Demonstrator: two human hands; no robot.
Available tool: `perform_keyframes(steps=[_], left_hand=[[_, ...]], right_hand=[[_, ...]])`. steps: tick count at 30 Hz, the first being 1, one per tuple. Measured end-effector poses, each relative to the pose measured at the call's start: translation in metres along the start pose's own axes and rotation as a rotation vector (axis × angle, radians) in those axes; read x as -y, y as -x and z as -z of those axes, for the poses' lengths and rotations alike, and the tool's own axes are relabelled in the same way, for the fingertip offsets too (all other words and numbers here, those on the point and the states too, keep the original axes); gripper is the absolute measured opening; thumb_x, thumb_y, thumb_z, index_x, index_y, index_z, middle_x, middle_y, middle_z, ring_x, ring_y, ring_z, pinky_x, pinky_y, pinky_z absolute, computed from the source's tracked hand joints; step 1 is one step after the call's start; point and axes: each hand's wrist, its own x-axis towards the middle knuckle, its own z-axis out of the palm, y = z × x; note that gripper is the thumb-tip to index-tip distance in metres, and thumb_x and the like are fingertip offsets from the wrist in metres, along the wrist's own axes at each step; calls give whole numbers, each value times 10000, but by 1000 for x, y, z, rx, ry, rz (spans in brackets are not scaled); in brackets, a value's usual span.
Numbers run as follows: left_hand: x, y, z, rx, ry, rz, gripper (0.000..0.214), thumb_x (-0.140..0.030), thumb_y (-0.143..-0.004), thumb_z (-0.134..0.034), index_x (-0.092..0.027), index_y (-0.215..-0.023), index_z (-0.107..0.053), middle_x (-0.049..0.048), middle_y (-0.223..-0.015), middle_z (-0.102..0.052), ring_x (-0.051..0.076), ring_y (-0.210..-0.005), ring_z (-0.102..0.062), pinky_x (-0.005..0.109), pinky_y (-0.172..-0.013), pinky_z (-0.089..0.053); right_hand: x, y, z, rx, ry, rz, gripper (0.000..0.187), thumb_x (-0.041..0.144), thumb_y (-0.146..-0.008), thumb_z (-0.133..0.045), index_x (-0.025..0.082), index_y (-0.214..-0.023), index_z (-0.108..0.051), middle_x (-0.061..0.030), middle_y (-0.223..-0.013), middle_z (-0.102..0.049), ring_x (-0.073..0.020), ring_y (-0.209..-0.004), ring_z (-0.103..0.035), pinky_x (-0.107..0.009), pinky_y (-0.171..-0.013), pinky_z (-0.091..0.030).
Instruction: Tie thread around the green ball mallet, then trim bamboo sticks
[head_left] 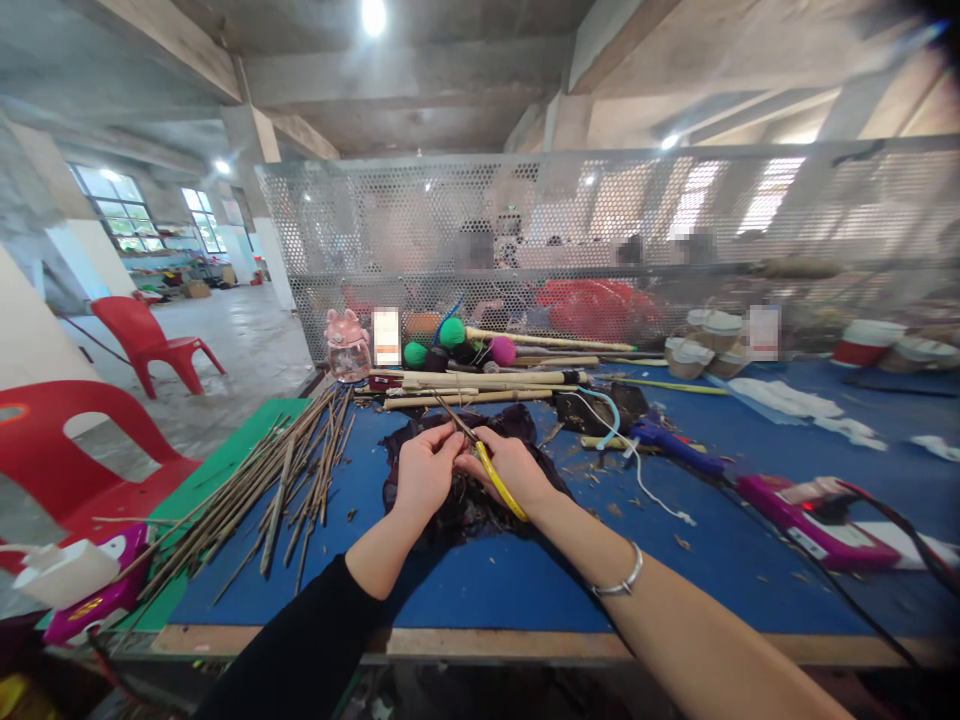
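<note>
My right hand (pixel 516 474) is closed around a pair of scissors with yellow handles (pixel 496 482). Their dark blades point up and to the left, past the fingertips of my left hand (pixel 427 468). That hand's thumb and fingers are pinched together close to the blades; what lies between them is too small to make out. Both hands are over a crumpled dark cloth (pixel 526 424) strewn with bits of debris. To the left, a spread pile of thin brown sticks (pixel 281 470) covers part of the table.
Pale rods (pixel 487 379) lie behind the cloth, near green and magenta balls (pixel 502 350). A pink-lidded bottle (pixel 347 345) stands by the perforated metal screen (pixel 420 220). On the right are a blue-handled tool (pixel 679 447), a white cord (pixel 641 475) and a purple power strip (pixel 817 525).
</note>
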Motion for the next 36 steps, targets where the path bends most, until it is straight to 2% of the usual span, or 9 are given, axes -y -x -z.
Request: perform_keyframes(steps=[7,11,18,21,24,29,36], left_hand=[[-3,1,1,21,-136,-65,247,-265,-769,-524,-161,-915,-693,50,-796,-702,180,-718,-631,287,-713,-492],[-5,2,1,54,-179,-77,238,-256,-770,-516,-154,-881,-701,47,-798,-706,179,-732,-628,279,-728,-483],[0,1,1,77,-40,-30,267,-287,-751,-561,-144,-938,-686,65,-875,-707,180,-766,-630,281,-729,-488],[0,1,1,113,-14,2,261,-294,-746,-569,-146,-925,-690,52,-807,-705,174,-715,-627,281,-686,-497],[-2,2,-1,142,16,36,255,-270,-734,-581,-145,-926,-691,42,-757,-701,167,-674,-623,281,-665,-504],[-9,7,-4,103,-58,6,235,-241,-743,-559,-152,-909,-701,29,-693,-692,166,-674,-620,271,-667,-502],[-7,7,-3,116,-115,-26,254,-289,-755,-552,-152,-908,-702,45,-735,-702,180,-676,-626,276,-673,-496]], right_hand=[[2,1,2,14,31,58,415,536,-725,-582,223,-983,-499,-59,-927,-619,-190,-859,-601,-262,-690,-418],[0,0,1,21,15,61,397,535,-740,-567,218,-972,-507,-51,-904,-612,-179,-838,-594,-258,-685,-412],[0,0,-3,-13,38,10,345,517,-751,-567,211,-903,-520,-36,-786,-639,-187,-707,-605,-245,-582,-368],[-3,0,-4,-10,6,49,366,517,-745,-573,218,-948,-513,-34,-850,-631,-190,-776,-602,-260,-639,-397],[-7,0,-3,-18,-33,118,484,519,-715,-610,214,-1071,-491,-61,-953,-595,-203,-884,-570,-292,-726,-420],[-10,-4,-2,-13,-69,226,641,536,-646,-671,175,-1139,-477,-95,-967,-566,-232,-906,-533,-342,-788,-424],[-8,-4,1,-35,-118,188,587,531,-629,-687,191,-1078,-521,-81,-944,-597,-222,-885,-555,-328,-782,-433]])
